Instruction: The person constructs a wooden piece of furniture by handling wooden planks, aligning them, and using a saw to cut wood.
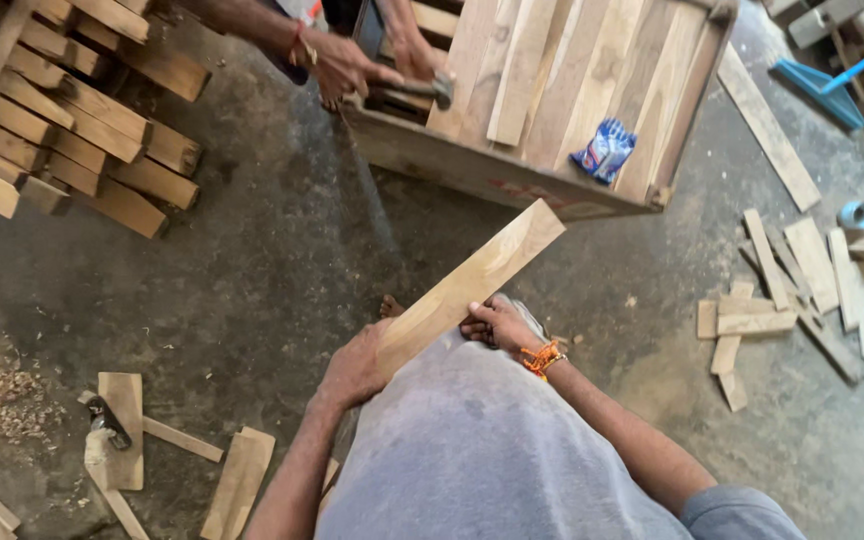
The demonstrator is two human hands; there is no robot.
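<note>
— Hands?

— Both on the plank [472, 283]: left hand [355, 366] wrapped round its near end, right hand [500, 325] curled over its edge beside that.

— Plank's place?

— Slanting up from the lap toward the pallet [512, 185], above the floor [272, 260].

— Beyond the pallet?

— Another person's hands [344, 62] grip what looks like a hammer [422, 88]. Blue packet [604, 150] lies on the pallet.
</note>
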